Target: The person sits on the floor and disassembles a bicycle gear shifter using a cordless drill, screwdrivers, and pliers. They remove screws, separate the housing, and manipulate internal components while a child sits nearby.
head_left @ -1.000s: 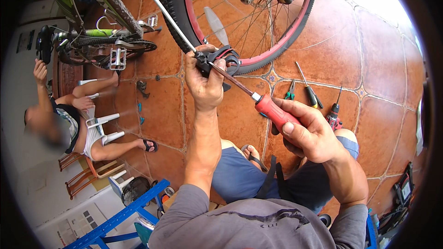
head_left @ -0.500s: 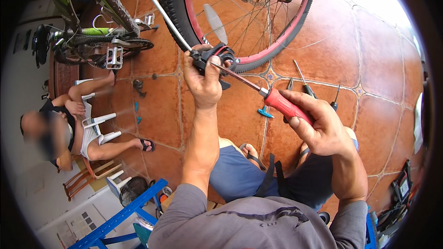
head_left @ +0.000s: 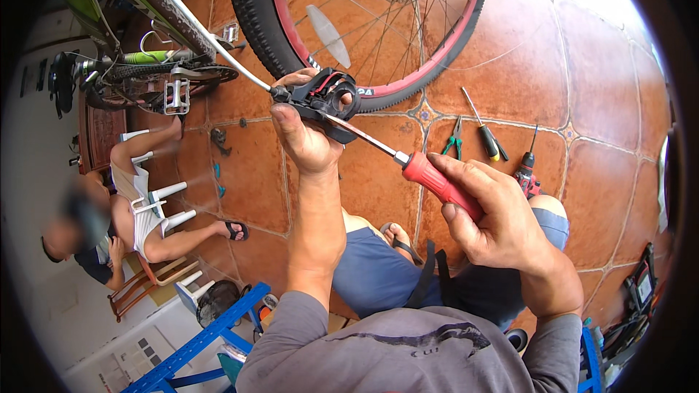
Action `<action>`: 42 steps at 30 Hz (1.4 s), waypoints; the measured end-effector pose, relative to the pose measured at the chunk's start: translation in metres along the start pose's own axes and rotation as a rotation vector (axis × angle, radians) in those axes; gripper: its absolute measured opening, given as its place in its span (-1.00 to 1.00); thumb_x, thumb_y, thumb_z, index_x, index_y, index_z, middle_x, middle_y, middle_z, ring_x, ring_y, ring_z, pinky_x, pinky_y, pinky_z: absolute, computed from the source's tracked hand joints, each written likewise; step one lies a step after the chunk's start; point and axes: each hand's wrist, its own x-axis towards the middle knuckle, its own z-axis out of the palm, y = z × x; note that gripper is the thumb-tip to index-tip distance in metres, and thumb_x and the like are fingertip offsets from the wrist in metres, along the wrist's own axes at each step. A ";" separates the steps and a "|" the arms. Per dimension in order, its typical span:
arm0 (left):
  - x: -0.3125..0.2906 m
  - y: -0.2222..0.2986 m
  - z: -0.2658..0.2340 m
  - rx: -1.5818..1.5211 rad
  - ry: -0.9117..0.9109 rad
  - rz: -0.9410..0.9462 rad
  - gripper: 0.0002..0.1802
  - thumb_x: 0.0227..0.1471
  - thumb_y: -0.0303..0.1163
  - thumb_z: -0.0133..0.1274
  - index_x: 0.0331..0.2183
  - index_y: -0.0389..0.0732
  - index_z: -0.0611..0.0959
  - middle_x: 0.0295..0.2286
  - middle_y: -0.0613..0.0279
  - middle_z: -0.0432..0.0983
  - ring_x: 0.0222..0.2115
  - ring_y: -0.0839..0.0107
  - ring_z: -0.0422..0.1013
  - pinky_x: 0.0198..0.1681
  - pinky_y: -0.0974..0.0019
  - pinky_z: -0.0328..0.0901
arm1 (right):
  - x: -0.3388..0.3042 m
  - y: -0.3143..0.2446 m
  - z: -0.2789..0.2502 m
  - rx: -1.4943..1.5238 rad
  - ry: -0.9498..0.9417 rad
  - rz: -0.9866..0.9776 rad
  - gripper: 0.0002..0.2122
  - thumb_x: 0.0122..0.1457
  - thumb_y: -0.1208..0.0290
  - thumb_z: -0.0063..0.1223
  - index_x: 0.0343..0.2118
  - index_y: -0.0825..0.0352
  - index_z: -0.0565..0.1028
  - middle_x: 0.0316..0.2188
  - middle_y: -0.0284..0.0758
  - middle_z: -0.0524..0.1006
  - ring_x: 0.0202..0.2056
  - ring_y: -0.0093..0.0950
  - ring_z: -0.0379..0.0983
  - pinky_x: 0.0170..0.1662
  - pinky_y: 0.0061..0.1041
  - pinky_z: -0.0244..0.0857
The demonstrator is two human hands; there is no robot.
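My left hand (head_left: 309,144) is closed around a black bicycle gear shifter (head_left: 336,89) with a red strip, its thumb along the near side. A pale cable housing (head_left: 231,60) runs from the shifter up past the bike frame. In my right hand (head_left: 502,215) is a red-handled screwdriver (head_left: 442,183), pointing up and left. Its metal tip meets the shifter's lower edge; whether it sits in a screw or slot is too small to tell. Just beyond the shifter stands the bicycle's front wheel (head_left: 251,18), with a black tyre and red rim.
On the tiled floor lie green-handled pliers (head_left: 454,143), a black-and-yellow screwdriver (head_left: 489,142) and a red-and-black power drill (head_left: 527,177). A bike pedal (head_left: 176,94) is at upper left. Another person (head_left: 135,211) sits at left. A blue metal frame (head_left: 200,338) stands at lower left.
The shifter, in my left hand, has tilted and shifted slightly left. The screwdriver has followed left, its tip now at the shifter's lower edge. The seated person's arms and head have moved.
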 end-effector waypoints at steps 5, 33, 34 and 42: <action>-0.002 0.001 -0.005 -0.030 -0.088 0.024 -0.37 0.11 0.20 -0.09 -0.18 -0.25 0.42 -0.22 0.02 0.38 -0.31 0.26 0.47 -0.35 0.27 0.49 | -0.001 0.004 0.000 0.023 -0.006 -0.029 -0.54 -0.03 0.52 0.00 0.02 0.49 0.38 -0.42 -0.06 0.49 -0.43 -0.14 0.48 -0.35 -0.31 0.36; -0.003 -0.003 -0.002 0.214 0.064 0.046 -0.27 0.08 0.33 -0.20 -0.27 -0.26 0.40 -0.29 0.02 0.39 -0.52 0.32 0.45 -0.59 0.39 0.45 | -0.003 0.003 0.018 -0.445 -0.019 -0.097 -0.38 -0.03 0.51 0.16 0.18 0.29 0.27 -0.44 -0.21 0.36 -0.49 -0.21 0.41 -0.46 -0.28 0.35; -0.003 -0.004 -0.002 0.226 0.074 0.033 -0.25 0.07 0.35 -0.20 -0.26 -0.27 0.41 -0.29 0.02 0.39 -0.50 0.32 0.46 -0.59 0.39 0.45 | -0.003 0.003 0.018 -0.454 -0.021 -0.089 -0.38 -0.03 0.50 0.15 0.18 0.29 0.27 -0.44 -0.21 0.36 -0.49 -0.20 0.41 -0.46 -0.28 0.35; -0.003 -0.003 0.002 0.260 -0.136 0.119 -0.47 0.01 -0.40 0.06 0.01 -0.34 0.32 -0.14 0.06 0.34 -0.20 0.33 0.40 -0.03 0.31 0.33 | 0.005 0.014 0.005 -0.035 0.023 0.004 -0.47 -0.03 0.57 0.02 0.11 0.38 0.33 -0.43 -0.06 0.46 -0.44 -0.13 0.45 -0.38 -0.28 0.35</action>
